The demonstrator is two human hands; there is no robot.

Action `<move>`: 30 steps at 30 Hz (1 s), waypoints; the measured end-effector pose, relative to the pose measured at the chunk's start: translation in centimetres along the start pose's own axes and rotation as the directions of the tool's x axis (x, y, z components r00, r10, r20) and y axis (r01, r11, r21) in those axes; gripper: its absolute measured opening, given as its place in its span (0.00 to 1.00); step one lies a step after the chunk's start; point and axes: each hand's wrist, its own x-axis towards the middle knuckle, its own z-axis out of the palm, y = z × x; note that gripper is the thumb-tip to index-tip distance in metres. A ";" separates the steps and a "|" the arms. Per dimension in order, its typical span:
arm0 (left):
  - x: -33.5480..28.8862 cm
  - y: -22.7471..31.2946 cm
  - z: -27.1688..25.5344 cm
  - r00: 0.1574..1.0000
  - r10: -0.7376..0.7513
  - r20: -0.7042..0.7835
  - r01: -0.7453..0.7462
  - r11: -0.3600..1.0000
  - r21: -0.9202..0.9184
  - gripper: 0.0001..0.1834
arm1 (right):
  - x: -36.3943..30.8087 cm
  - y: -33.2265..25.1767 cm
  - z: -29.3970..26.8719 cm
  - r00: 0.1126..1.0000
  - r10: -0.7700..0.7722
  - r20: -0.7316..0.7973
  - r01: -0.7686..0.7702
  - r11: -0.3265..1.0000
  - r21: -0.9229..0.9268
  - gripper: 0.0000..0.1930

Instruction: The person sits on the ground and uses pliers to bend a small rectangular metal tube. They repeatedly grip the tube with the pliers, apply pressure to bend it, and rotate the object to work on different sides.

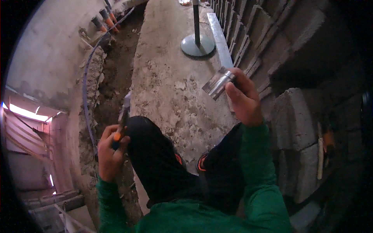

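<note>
Raised ahead of me at the right, my right hand pinches a short, shiny, tube-like metal piece between thumb and fingers. The piece tilts down to the left and hangs above the concrete floor. My left hand, beside my left knee, is wrapped round a tool with an orange-and-dark handle. A narrow, pale end points away from me over the trench edge; I cannot make out what kind of tool it is.
A dirt trench runs along the left, with a blue-grey hose and orange pipes near it. Ahead stands a pole on a round base. A metal bar lies by stacked concrete blocks at the right.
</note>
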 end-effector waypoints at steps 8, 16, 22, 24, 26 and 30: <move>5.2 5.5 2.6 0.885 0.239 0.399 -0.124 0.948 -0.294 0.13 | -2.6 -0.1 -0.1 0.985 -0.096 0.143 0.134 0.949 -0.286 0.09; 6.2 7.6 5.5 0.874 0.304 0.380 -0.219 0.943 -0.251 0.13 | -3.2 1.2 -0.1 0.969 -0.156 0.193 0.226 0.873 -0.433 0.07; 6.4 6.9 5.9 0.870 0.309 0.384 -0.254 0.949 -0.188 0.14 | -3.2 2.1 -0.5 0.960 -0.219 0.176 0.276 0.855 -0.440 0.08; 6.5 6.5 5.7 0.868 0.317 0.381 -0.250 0.944 -0.215 0.14 | -3.1 2.0 -0.1 0.953 -0.273 0.128 0.301 0.836 -0.459 0.08; 6.5 6.1 5.5 0.870 0.319 0.377 -0.234 0.939 -0.253 0.15 | -3.2 2.0 -0.3 0.955 -0.282 0.097 0.295 0.852 -0.431 0.09; 6.9 5.2 4.5 0.840 0.262 0.475 -0.085 0.928 -0.362 0.15 | -4.1 1.2 -0.3 0.993 0.114 -0.029 -0.117 0.987 -0.112 0.12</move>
